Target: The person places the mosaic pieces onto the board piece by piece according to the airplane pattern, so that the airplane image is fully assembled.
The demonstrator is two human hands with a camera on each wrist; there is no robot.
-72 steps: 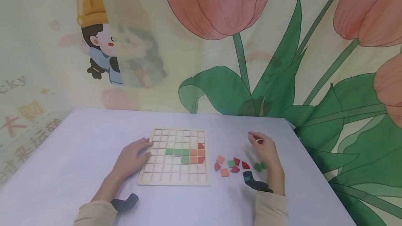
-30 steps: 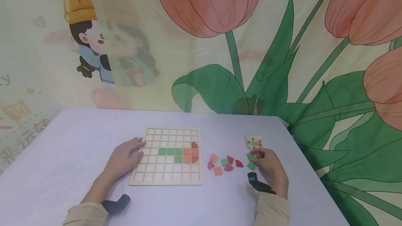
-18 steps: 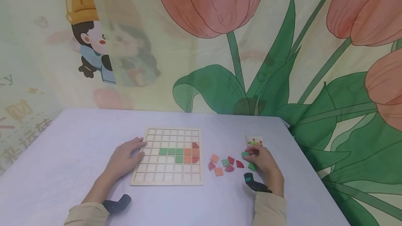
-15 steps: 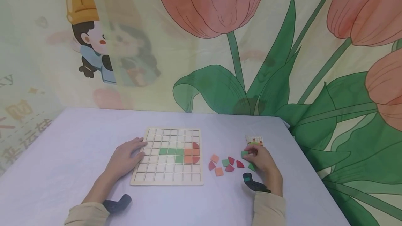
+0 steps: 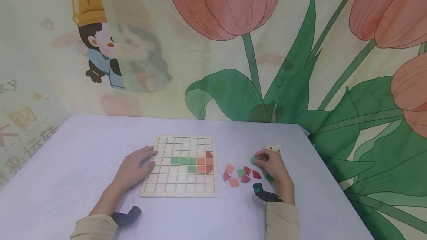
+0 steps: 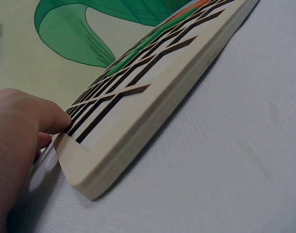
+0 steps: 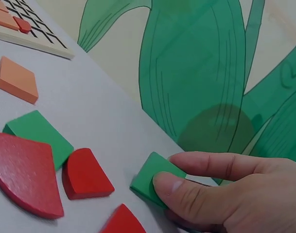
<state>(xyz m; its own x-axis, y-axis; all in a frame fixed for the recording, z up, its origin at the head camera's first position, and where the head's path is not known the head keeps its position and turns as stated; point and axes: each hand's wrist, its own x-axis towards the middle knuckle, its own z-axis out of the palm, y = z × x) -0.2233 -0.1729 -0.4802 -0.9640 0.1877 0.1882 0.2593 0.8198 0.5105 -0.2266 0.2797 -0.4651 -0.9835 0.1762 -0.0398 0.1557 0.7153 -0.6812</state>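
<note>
My right hand (image 5: 271, 162) pinches a green square tile (image 7: 155, 177) between thumb and fingers, close over the table just right of the loose pieces. A second green tile (image 5: 268, 176) lies partly hidden by that hand. My left hand (image 5: 135, 166) rests at the left edge of a wooden grid board (image 5: 178, 195), its fingertips on the rim. In the left wrist view a finger overlaps the corner of the board (image 6: 133, 128). Set in the grid are several green squares (image 5: 183, 161), orange squares (image 5: 201, 165) and red rounded pieces (image 5: 209, 154).
Loose orange squares (image 5: 234, 182), red quarter-round pieces (image 5: 256, 174) and a green square (image 5: 241, 173) lie between board and right hand. A small patterned card (image 5: 274, 147) lies behind the right hand, partly covered. Each wrist wears a dark device (image 5: 126, 217). A printed backdrop hangs behind the table.
My right hand has come down from beside the card to the green tiles, pinched one, and moved left with it. The left hand has stayed at the board.
</note>
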